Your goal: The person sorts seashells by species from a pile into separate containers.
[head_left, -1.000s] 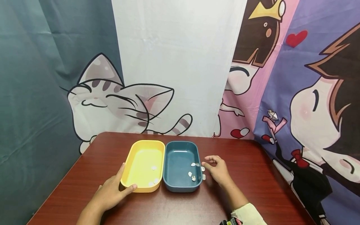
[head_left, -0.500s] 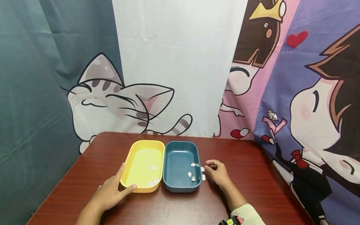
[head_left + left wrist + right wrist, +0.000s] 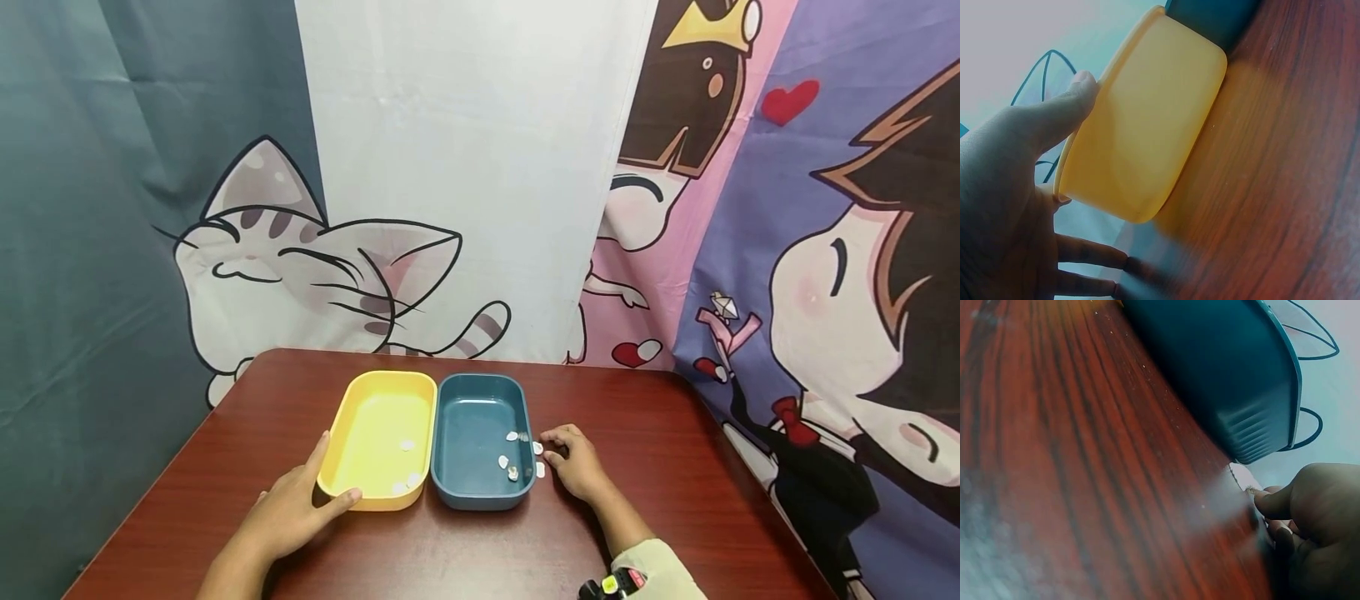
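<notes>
White piece (image 3: 537,448) lies just right of the blue tray (image 3: 480,502), now within reach as the right grip (image 3: 579,467) has curled in beside it, pinched or not I cannot tell, while the left grip (image 3: 288,510) holds the yellow tray (image 3: 384,504).

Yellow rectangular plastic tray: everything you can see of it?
The yellow rectangular tray looks plastic: smooth walls, rounded corners, open top. It stands upright on the brown wooden table. A few small white pieces lie inside, toward its near right corner. The left hand holds its near left corner, thumb on the near side. A dark blue rectangular tray sits close along its right side; contact unclear.
</notes>
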